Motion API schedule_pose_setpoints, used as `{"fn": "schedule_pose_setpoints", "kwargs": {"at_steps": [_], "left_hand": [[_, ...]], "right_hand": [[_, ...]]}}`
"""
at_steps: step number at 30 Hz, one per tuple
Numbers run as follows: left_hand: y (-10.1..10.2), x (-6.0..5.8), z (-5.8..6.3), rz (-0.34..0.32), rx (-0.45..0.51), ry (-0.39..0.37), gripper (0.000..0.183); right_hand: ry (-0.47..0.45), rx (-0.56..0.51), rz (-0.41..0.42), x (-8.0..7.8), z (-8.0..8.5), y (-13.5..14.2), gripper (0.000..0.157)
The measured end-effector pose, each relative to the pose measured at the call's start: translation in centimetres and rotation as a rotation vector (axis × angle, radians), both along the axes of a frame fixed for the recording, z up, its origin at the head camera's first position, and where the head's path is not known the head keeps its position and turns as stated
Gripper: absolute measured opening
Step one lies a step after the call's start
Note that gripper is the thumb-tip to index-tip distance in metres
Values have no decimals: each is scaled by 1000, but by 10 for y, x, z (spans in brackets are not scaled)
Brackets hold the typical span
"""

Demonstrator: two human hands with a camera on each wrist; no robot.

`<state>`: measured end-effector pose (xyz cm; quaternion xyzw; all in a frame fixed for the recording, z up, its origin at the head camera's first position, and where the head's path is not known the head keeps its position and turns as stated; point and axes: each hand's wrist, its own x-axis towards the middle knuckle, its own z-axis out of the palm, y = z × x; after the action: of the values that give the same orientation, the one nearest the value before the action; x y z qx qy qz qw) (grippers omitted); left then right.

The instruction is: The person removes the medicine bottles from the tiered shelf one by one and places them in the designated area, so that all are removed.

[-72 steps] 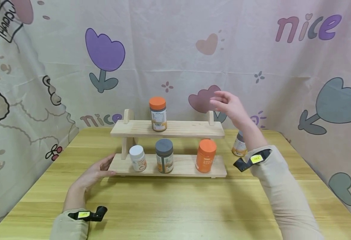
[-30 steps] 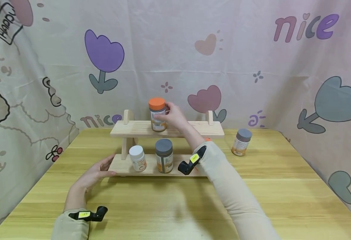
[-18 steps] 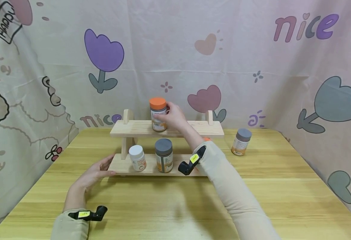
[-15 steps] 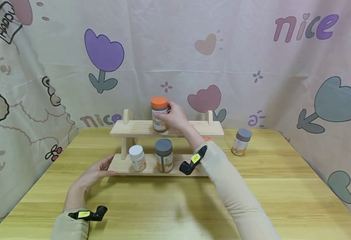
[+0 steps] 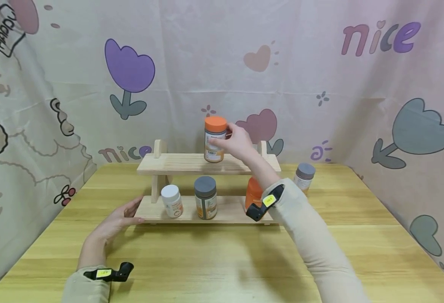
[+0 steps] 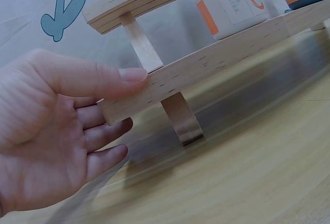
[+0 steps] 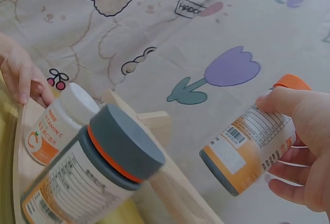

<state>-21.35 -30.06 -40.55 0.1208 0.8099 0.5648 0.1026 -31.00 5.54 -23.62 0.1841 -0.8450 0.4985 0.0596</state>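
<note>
My right hand pinches a supplement bottle with an orange lid and dark base, thumb across its label. In the right wrist view this bottle is tilted, its base in front of the backdrop. In the head view it is upright, close over the top board of a two-tier wooden shelf. My left hand grips the left end of the lower board, thumb on its edge and fingers behind and below. On that board stand a white bottle, a grey-lidded bottle and an orange bottle, partly hidden by my right wrist.
Another grey-lidded bottle stands on the wooden table right of the shelf, partly covered by the sleeve. A patterned cloth hangs behind the table. Upright posts rise at the shelf's two ends.
My right hand came in from the right, took hold of the orange-lidded bottle on the top board, and has moved it right and slightly up. My left hand stays on the shelf.
</note>
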Motion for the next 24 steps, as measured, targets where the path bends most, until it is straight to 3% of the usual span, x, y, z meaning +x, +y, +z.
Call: {"fn": "schedule_pose_setpoints", "kwargs": {"at_steps": [11, 24], "left_hand": [[0, 0, -2, -14, 60, -2, 86], [-1, -1, -1, -35, 105, -6, 85]], "right_hand": [[6, -56, 14, 9, 0, 48, 53], [8, -87, -62, 10, -3, 101, 56]]}}
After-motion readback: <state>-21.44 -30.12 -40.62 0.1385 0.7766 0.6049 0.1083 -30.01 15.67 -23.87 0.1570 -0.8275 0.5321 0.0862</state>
